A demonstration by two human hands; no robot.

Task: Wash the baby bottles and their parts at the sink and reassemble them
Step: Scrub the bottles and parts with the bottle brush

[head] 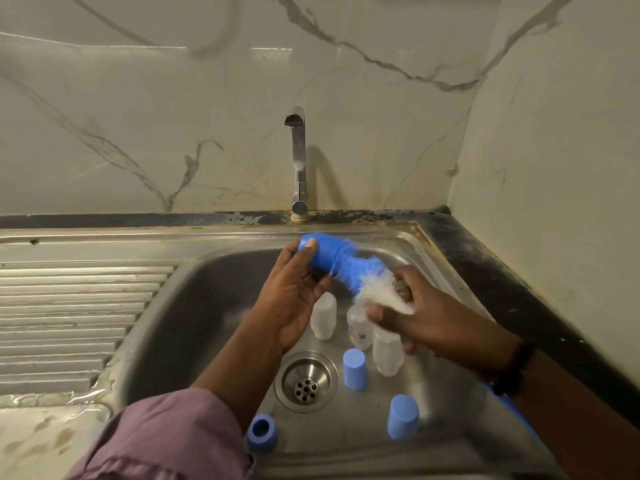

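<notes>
Over sink (194, 289) — blue cap (320, 252) in left hand (294, 299), brush (363, 282) seemingly in right hand (426, 317).

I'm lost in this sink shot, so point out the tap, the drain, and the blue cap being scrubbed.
tap (298, 157), head view, on its upright pipe
drain (306, 382), head view, on its strainer
blue cap (320, 252), head view, on its side wall

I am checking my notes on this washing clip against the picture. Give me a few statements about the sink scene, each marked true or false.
1. The left hand holds a blue cap. True.
2. Water runs from the tap. False: no stream shows.
3. The brush bristles enter the held cap. True.
4. The drain is plugged. False: its strainer holes are open.
5. Clear bottles stand on the drainboard. False: they are in the sink basin.
</notes>
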